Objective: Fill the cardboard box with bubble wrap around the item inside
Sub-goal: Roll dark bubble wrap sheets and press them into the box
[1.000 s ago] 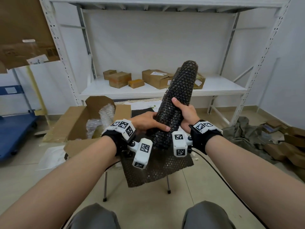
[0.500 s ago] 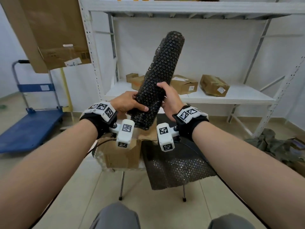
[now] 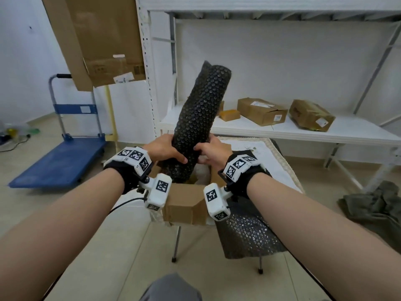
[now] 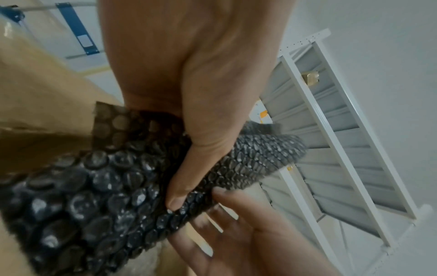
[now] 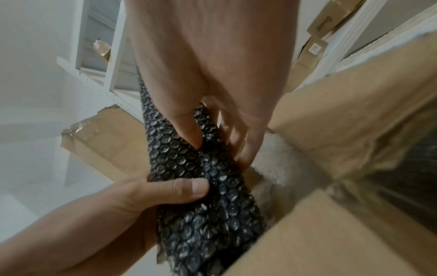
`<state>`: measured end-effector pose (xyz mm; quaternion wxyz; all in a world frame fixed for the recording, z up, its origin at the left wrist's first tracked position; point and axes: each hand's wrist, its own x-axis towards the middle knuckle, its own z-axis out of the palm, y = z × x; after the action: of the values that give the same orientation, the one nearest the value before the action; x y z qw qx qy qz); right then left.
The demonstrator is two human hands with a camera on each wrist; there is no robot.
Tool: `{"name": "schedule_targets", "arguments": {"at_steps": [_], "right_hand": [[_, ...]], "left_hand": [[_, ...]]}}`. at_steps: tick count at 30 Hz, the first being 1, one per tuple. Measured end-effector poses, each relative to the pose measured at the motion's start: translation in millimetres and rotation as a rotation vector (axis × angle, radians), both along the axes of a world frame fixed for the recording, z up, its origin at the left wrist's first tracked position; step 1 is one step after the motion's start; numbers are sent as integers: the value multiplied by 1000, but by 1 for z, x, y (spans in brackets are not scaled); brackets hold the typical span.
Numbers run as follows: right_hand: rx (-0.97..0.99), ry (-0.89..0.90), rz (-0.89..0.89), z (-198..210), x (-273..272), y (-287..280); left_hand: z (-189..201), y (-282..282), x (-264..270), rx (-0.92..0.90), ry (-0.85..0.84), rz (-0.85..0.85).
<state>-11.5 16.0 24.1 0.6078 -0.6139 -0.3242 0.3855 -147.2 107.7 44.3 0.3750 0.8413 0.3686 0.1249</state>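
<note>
White shelving with small cartons stood beyond a small table. On it sat the open cardboard box, white wrap showing inside; the item itself was hidden. Both hands gripped a black bubble wrap roll, its lower end just inside the opening: left hand curled round it, right hand pinching it opposite. Tall and leaning right, the roll could probably buckle or catch a raised flap when pushed. A loose black sheet hung off the table's near right edge; a blue cart stood far left.
</note>
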Motion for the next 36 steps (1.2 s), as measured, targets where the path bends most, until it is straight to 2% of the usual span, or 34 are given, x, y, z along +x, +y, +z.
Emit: {"name": "schedule_targets", "arguments": {"at_steps": [5, 8, 12, 15, 18, 20, 24, 26, 29, 31, 33, 36], "right_hand": [[-127, -127, -2, -21, -6, 11], [-182, -246, -38, -27, -8, 17], [-211, -244, -82, -34, -9, 33], [-158, -161, -120, -84, 24, 77], [-136, -97, -134, -60, -1, 52], [-164, -106, -131, -31, -28, 25], [-194, -329, -139, -30, -31, 19], [-175, -360, -106, -35, -28, 20], [-135, -375, -95, -34, -24, 21], [-113, -440, -116, -31, -22, 22], [-103, -515, -119, -27, -22, 21], [-116, -581, -88, -23, -21, 21]], "left_hand": [[-22, 13, 0, 122, 118, -11], [-21, 5, -2, 160, 199, -57], [-17, -2, 0, 123, 234, -200], [-16, 2, 0, 194, 176, -165], [-26, 21, 2, 284, 184, -154], [-26, 22, 2, 271, 209, -168], [-14, 24, 2, 199, 280, -220], [-5, 24, -1, 142, 313, -278], [6, 31, -4, -130, 178, -321], [8, 41, 0, -171, 22, -212], [10, 51, 6, -51, -128, -133], [14, 58, 16, 304, -319, -191]]}}
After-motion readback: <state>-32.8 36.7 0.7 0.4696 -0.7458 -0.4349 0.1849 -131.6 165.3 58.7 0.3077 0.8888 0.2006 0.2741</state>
